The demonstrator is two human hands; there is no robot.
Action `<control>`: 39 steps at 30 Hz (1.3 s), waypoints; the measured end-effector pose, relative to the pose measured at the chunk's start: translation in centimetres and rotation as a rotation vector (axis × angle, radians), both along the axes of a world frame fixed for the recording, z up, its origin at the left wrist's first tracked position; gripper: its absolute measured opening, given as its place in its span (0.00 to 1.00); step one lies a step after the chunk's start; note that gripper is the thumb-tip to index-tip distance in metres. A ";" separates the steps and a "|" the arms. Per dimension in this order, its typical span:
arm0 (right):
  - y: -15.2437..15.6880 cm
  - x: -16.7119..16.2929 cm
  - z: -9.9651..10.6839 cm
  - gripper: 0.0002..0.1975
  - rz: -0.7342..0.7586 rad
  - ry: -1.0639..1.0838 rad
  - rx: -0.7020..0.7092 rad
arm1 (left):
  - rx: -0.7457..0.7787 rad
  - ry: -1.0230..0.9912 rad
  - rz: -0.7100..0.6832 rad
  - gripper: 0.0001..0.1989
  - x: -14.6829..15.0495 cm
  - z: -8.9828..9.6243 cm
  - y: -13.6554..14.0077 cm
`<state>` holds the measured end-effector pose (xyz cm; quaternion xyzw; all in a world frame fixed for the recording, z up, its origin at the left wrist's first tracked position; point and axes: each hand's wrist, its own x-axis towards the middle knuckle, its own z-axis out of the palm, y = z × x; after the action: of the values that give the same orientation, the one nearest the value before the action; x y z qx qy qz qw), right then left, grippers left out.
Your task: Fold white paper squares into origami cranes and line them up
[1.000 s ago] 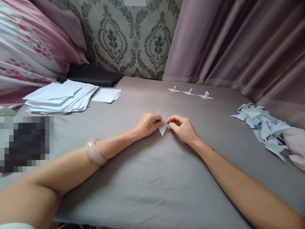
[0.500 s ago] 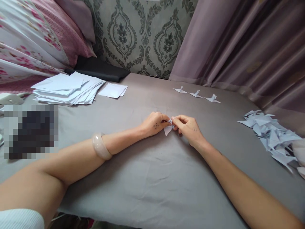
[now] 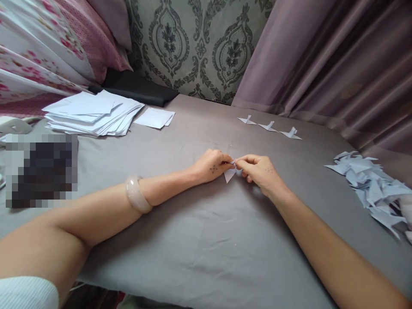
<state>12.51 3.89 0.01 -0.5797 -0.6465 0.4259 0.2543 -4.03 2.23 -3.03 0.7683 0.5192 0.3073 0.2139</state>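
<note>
Between my two hands is a small folded white paper crane [image 3: 229,175], one pointed flap hanging down toward me. My left hand [image 3: 215,165] pinches it from the left, fingers closed on its upper part. From the right, my right hand [image 3: 254,170] grips its other side between thumb and index finger. The fingertips of both hands nearly meet and hide most of the folds. Beyond my hands, three folded paper cranes [image 3: 268,126] stand in a row on the grey cloth [image 3: 206,240].
A stack of white paper [image 3: 93,116] lies at the back left, with a few smaller sheets [image 3: 155,118] beside it. Many folded paper cranes [image 3: 370,182] are heaped at the right. A black folded item [image 3: 138,88] lies against the patterned wall; purple curtains [image 3: 309,56] hang at the right.
The fingertips of both hands have come closer together over the paper crane, covering more of its top. The whole view has shifted slightly.
</note>
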 end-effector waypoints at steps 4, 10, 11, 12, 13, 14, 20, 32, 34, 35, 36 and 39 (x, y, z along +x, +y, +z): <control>0.3 0.2 -0.2 0.08 -0.015 0.136 -0.148 | -0.068 -0.085 0.009 0.09 0.0 0.2 -0.1; 0.5 0.4 -0.5 0.09 0.000 0.253 -0.228 | -0.059 -0.108 0.015 0.10 0.0 0.1 -0.1; 0.5 0.4 -0.5 0.10 0.002 0.263 -0.240 | -0.053 -0.110 0.007 0.10 0.0 0.1 -0.1; 0.6 0.5 -0.5 0.10 0.003 0.269 -0.250 | -0.050 -0.112 0.001 0.10 0.0 0.2 -0.1; 0.6 0.5 -0.5 0.10 0.004 0.274 -0.257 | -0.049 -0.113 -0.004 0.10 0.0 0.2 -0.2; 0.6 0.6 -0.5 0.10 0.003 0.278 -0.262 | -0.048 -0.112 -0.006 0.10 0.0 0.2 -0.2; 0.5 0.6 -0.4 0.10 -0.021 0.321 -0.302 | -0.042 -0.099 0.008 0.10 0.0 0.3 -0.3; 0.9 0.7 -0.4 0.10 -0.042 0.362 -0.392 | -0.033 -0.131 -0.004 0.11 0.0 -0.1 -0.1; 0.9 0.7 -0.3 0.09 -0.041 0.356 -0.396 | -0.032 -0.144 -0.011 0.12 -0.1 -0.3 0.0; 0.9 0.7 -0.3 0.09 -0.038 0.353 -0.397 | -0.034 -0.148 -0.013 0.12 -0.2 -0.4 0.0; 0.9 0.8 -0.3 0.09 -0.032 0.350 -0.399 | -0.036 -0.152 -0.014 0.12 -0.2 -0.5 0.0; 1.0 0.9 -0.1 0.09 -0.024 0.345 -0.407 | -0.037 -0.159 -0.008 0.12 -0.2 -0.5 0.1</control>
<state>13.37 4.87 -0.10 -0.5453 -0.4878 0.6366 0.2438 -4.21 2.29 -3.53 0.7394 0.5032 0.3566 0.2700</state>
